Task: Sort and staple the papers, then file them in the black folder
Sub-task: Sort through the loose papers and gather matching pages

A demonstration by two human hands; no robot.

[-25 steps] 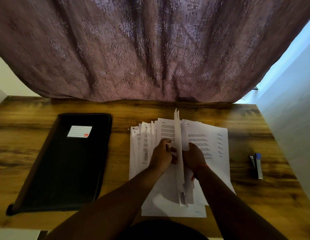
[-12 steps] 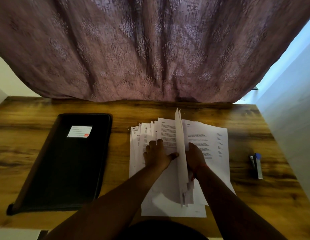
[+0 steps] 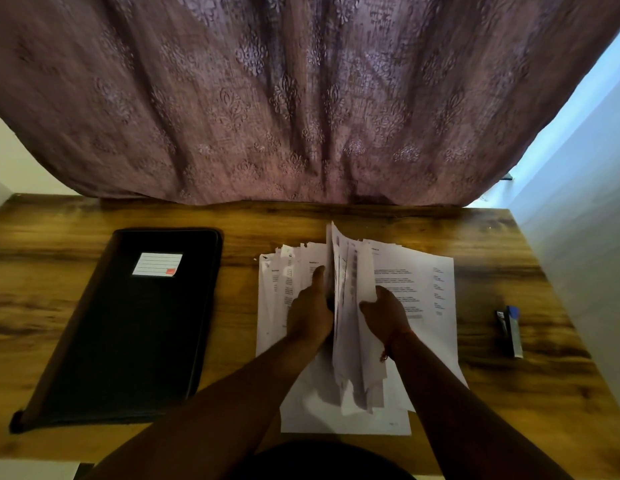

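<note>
The papers (image 3: 357, 306) lie in a loose, fanned heap on the counter (image 3: 492, 393), between the black folder (image 3: 128, 327) on the left and the stapler (image 3: 509, 332) on the right. A sheaf stands on edge between the hands. The left hand (image 3: 310, 315) grips its left side, thumb up along the sheets; the right hand (image 3: 384, 313) seems to pinch the right side, though its fingers are hidden. Thin, limp and slippery, the sheets will likely sag and slide, so they are best held near the middle of the long edges.

Both hands forward, close together: left (image 3: 310, 311) and right (image 3: 384, 313) fingers curled.
</note>
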